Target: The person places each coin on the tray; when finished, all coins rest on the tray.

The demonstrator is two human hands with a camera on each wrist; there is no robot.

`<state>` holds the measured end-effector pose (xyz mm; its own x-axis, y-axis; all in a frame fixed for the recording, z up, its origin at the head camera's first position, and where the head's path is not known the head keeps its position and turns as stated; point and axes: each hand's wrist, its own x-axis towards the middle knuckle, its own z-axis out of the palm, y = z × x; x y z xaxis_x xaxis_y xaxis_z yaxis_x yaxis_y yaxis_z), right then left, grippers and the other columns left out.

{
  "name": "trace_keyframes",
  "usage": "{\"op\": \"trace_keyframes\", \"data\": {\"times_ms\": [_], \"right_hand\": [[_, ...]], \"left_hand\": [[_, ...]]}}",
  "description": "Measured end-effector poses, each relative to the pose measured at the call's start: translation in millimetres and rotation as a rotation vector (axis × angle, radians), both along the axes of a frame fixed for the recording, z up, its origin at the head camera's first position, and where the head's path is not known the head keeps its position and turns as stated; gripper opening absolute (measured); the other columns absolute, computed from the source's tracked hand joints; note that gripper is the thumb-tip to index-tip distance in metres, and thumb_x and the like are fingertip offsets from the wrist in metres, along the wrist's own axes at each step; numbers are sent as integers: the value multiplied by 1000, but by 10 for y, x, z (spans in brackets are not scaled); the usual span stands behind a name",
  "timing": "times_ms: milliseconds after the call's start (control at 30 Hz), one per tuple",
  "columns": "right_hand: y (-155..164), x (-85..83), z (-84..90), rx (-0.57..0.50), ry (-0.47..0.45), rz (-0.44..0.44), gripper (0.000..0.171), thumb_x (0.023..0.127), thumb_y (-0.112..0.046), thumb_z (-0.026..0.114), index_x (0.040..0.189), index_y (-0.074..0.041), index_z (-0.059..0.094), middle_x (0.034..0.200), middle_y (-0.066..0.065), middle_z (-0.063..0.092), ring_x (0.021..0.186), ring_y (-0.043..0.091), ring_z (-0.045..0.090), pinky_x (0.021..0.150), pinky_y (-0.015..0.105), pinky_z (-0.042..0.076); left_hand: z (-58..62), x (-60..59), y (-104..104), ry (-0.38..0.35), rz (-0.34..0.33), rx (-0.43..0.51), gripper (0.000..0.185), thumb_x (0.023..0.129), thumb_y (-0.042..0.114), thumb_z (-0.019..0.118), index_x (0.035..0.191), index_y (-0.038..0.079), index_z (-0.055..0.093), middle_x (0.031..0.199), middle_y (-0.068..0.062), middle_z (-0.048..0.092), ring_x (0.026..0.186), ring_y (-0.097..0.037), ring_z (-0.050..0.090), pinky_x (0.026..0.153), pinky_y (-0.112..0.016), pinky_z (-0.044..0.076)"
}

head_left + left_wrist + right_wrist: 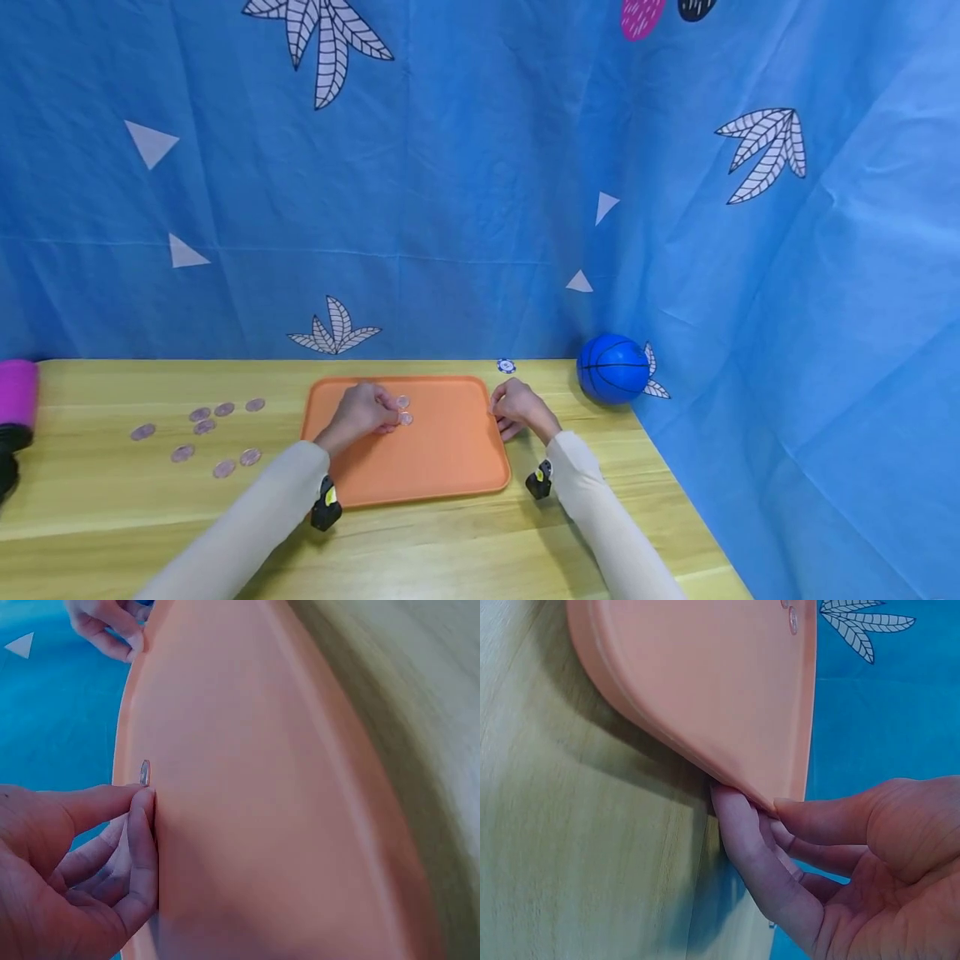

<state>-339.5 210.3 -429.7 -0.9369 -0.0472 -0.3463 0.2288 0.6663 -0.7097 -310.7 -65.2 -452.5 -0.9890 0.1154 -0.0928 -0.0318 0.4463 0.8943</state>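
Coins (403, 410) are the matter here: two small pinkish discs lie on the orange tray (450, 467), toward its far left part, and the left hand (363, 412) rests over them with thumb and fingers brought together at the tray floor. In the left wrist view the fingertips (141, 814) press close together against the orange surface with one coin standing edge-on just beyond them; whether a coin is pinched between them I cannot tell, though the pinch is narrow. The right hand (517, 408) is at the tray's right rim; the right wrist view shows its fingers (739, 825) curled under the edge and the thumb on top, so it grips the rim and steadies the tray. Judging from this, the step in hand is setting coins down on the tray one at a time, and the next move would call for a clean release, then a reach to the left. More coins (202, 427) lie scattered on the wooden table (450, 550), well apart from the tray on its left. A blue ball (612, 369) sits by the blue cloth backdrop (480, 208) at the far right corner, a small blue-and-white chip (506, 365) lies just behind the tray, and a magenta roll (17, 392) shows at the left edge.
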Motion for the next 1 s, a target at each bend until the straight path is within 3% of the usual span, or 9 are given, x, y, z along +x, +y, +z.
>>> {"op": "trace_keyframes", "data": {"times_ms": [167,300,467,567,700,767,867,933,1000], "right_hand": [[-22,-26,-15,14,3,10,11,96,8,58,93,1,66,68,11,62,56,19,63,60,41,65],[-21,-23,-14,29,5,20,10,97,7,59,93,1,66,67,11,62,56,19,64,60,40,64],[-20,-16,-14,27,2,13,8,98,7,59,97,3,66,68,12,62,55,18,63,61,41,65],[-25,-13,-16,22,-1,8,7,98,6,59,97,2,66,68,11,62,55,18,63,63,42,65],[-35,-9,-18,22,-2,6,8,98,6,59,95,1,65,68,11,62,56,18,64,64,43,65],[-39,-10,-18,25,0,4,7,98,6,60,95,1,65,68,11,62,57,19,64,64,43,65],[-40,-9,-10,30,-1,3,6,98,5,60,98,3,65,69,11,62,58,19,63,64,42,65],[-34,-5,-7,33,0,6,6,98,4,60,100,4,66,69,11,62,58,19,64,64,42,65],[-20,0,0,34,0,9,6,99,3,60,101,3,66,70,11,63,58,19,64,64,41,65]], "left_hand": [[-53,-21,-31,53,5,-71,19,89,10,83,98,1,70,83,-9,71,65,-17,66,59,-26,55],[-75,-8,-32,154,-96,-185,34,93,19,81,123,5,71,98,-9,72,74,-18,58,66,-31,48],[-100,-12,-27,255,-202,-370,44,100,27,73,139,6,68,132,-14,71,103,-30,70,79,-44,55],[-111,-33,-34,262,-211,-412,44,101,31,71,140,9,68,141,-15,66,117,-34,69,81,-45,57],[-107,-65,-59,244,-209,-414,46,101,34,71,141,11,67,142,-17,65,119,-35,68,84,-48,56],[-101,-75,-74,245,-217,-412,47,101,34,71,141,11,67,139,-17,68,115,-33,69,89,-51,56],[-85,-93,-107,222,-237,-376,54,100,34,73,147,10,61,108,-13,76,91,-26,69,81,-46,54],[-62,-101,-137,204,-259,-316,62,99,33,74,153,9,54,83,-8,68,75,-20,59,72,-39,47],[-36,-110,-178,192,-276,-248,67,99,31,75,157,9,48,72,-4,56,68,-18,49,66,-34,39]]}}
